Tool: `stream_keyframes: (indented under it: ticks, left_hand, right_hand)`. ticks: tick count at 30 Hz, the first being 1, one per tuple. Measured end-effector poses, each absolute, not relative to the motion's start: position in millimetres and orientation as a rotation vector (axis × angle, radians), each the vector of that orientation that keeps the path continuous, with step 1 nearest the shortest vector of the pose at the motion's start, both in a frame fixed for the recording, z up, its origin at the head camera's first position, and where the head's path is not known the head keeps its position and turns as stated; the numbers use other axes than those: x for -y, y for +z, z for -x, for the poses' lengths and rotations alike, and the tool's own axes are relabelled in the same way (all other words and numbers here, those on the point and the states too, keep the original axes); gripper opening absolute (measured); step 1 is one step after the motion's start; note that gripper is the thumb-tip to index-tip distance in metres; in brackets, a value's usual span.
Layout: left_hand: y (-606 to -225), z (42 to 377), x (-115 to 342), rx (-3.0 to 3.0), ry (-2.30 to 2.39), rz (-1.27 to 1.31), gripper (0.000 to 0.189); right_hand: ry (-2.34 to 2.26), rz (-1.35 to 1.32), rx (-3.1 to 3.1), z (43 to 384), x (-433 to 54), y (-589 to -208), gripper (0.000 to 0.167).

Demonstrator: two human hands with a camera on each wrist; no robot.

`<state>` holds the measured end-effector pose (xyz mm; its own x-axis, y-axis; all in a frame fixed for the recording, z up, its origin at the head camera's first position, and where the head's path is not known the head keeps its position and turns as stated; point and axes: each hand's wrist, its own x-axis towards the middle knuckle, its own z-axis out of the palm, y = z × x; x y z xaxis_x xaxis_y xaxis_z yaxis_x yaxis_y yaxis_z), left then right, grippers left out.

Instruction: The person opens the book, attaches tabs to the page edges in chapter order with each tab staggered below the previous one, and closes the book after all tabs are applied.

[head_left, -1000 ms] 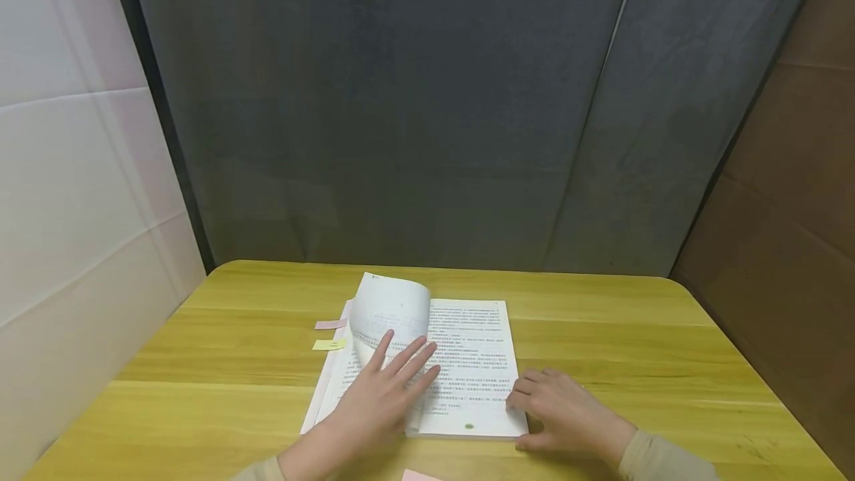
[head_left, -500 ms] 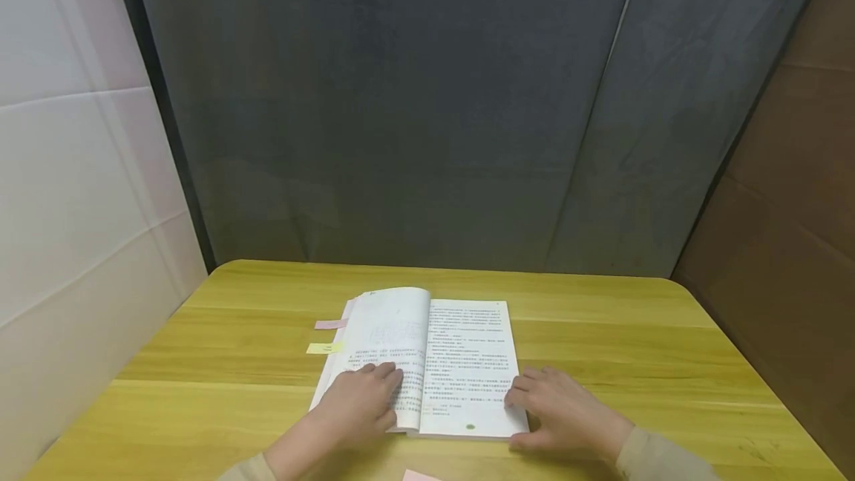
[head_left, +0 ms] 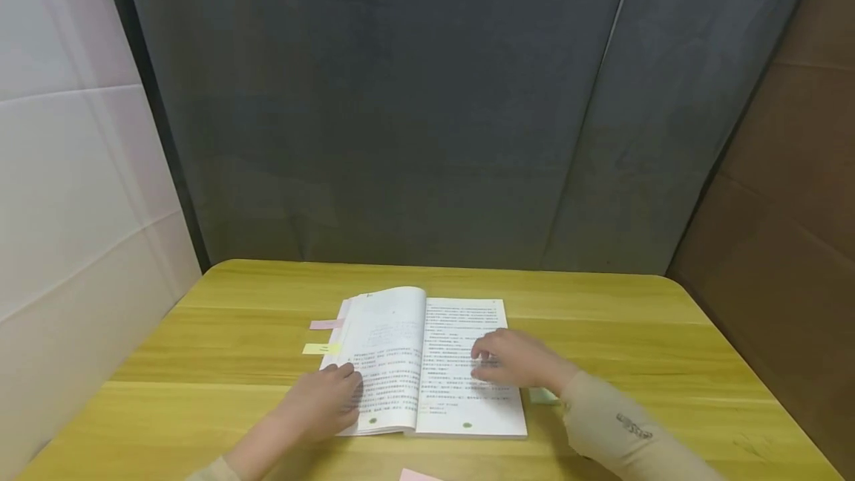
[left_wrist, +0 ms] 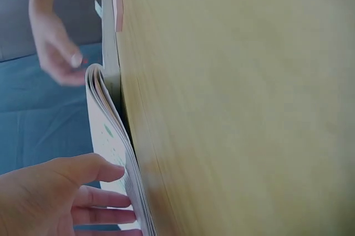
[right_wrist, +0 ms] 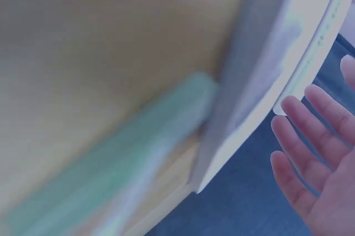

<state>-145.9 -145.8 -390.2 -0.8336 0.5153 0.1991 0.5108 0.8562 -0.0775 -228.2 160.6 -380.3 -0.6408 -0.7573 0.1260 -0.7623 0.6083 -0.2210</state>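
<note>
An open book (head_left: 387,318) lies on the wooden table, printed pages facing up. On its left page, near the lower outer edge, my left hand (head_left: 323,403) rests with its fingers on the paper. The left wrist view shows those fingers fairly straight, the thumb (left_wrist: 105,169) over the page side. My right hand (head_left: 514,358) hovers over the right page, fingers loosely bent and holding nothing. In the right wrist view its fingers (right_wrist: 302,158) are spread apart, beside the book. A green sticky tab (head_left: 543,396) sticks out from the book's right edge, partly behind the right sleeve.
A pink tab (head_left: 326,324) and a yellow tab (head_left: 320,349) stick out from the book's left side. Part of a pink paper piece (head_left: 417,475) shows at the bottom. A dark curtain (head_left: 401,110) stands behind the table (head_left: 220,332).
The curled left leaf has come down flat. My left hand has slid leftward across it to the outer edge. My right hand has left the book's lower right edge and moved up over the page.
</note>
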Motion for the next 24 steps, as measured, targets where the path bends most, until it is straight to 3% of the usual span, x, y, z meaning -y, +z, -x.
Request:
stream_keyframes:
  ticks: [11, 17, 24]
  left_hand:
    - [-389.6, 142.3, 151.8, 2.829, 0.039, 0.806, 0.024]
    - [-388.2, 139.5, 152.8, 2.84, 0.049, 0.798, 0.027]
    - [-387.2, 134.9, 154.2, 2.843, 0.056, 0.788, 0.03]
  right_hand:
    - [0.387, -1.107, 2.907, 263.3, -94.2, -367.0, 0.028]
    - [0.356, -1.088, 2.916, 268.1, -73.5, -371.3, 0.027]
    - [0.33, -1.06, 2.939, 264.9, -61.5, -374.0, 0.038]
